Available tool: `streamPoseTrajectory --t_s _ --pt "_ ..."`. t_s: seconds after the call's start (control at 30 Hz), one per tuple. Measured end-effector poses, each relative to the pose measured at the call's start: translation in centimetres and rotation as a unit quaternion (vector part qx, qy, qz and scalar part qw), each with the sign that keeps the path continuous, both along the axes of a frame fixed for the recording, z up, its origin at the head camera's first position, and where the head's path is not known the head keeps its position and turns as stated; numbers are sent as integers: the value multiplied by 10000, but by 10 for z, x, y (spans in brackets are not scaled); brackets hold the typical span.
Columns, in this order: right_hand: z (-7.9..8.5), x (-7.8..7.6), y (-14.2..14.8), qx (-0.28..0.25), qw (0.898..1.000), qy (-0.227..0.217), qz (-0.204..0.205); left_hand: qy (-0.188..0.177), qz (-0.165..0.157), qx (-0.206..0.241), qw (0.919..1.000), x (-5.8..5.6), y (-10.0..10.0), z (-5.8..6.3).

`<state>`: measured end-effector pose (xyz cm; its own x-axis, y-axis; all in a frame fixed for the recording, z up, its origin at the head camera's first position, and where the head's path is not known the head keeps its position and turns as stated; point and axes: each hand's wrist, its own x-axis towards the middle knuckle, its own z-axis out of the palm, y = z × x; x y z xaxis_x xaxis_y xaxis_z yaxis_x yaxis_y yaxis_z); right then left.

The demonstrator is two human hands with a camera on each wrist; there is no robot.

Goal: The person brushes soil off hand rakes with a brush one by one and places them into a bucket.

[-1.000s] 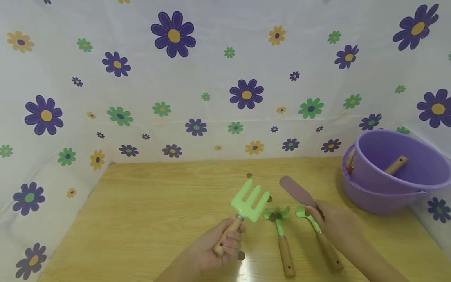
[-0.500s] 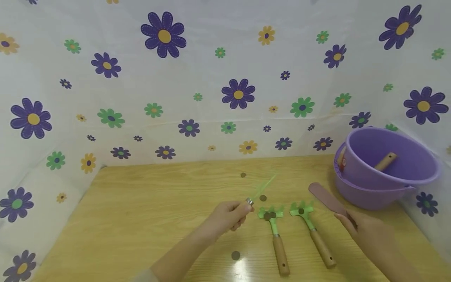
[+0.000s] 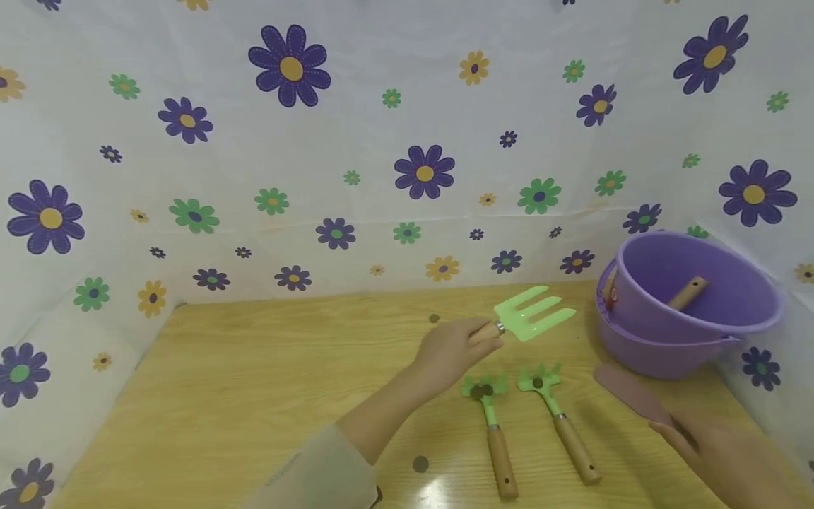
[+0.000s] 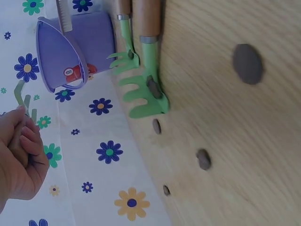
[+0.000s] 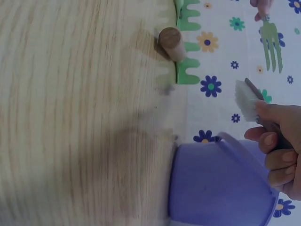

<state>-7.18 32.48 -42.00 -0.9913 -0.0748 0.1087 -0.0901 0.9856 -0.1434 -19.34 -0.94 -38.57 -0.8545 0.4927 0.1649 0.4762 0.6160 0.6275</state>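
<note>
My left hand [image 3: 448,357] grips the wooden handle of a light-green three-pronged garden fork [image 3: 514,319], raised over the far part of the table with its tines pointing right. At the lower right, my right hand [image 3: 725,445] holds a brush [image 3: 629,392] by its handle. Its flat mauve back shows in the head view; the right wrist view shows its white bristles [image 5: 247,101]. Between the hands, two green hand rakes [image 3: 500,456] with wooden handles lie on the wooden table [image 3: 273,382]. Dark stones [image 3: 481,391] lie at the rake heads.
A purple bucket [image 3: 655,311] stands at the back right, a wooden handle [image 3: 687,293] sticking up inside it. Loose dark stones lie on the table, one near the front [image 3: 420,464] and another farther back [image 3: 434,318]. A flower-print cloth [image 3: 356,141] hangs behind.
My left hand has carried the fork right and away from me, turning it over on the way. My right hand has drawn the brush right and nearer, off the right rake.
</note>
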Motion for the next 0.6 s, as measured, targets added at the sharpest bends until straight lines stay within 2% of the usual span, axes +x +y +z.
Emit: streamPoseTrajectory --t_s 0.13,0.3,0.43,0.6 --pt "-3 1 7 79 9998 -200 -43 204 -188 -283 9992 -13 23 9" --pt "-10 4 19 200 9997 -25 118 77 -210 -193 9996 -26 57 19" --pt "-15 7 34 116 9999 -13 69 -12 -160 -78 9998 -34 83 20" --pt "-16 6 43 99 9992 -391 -79 -166 86 -62 9998 -40 107 18"
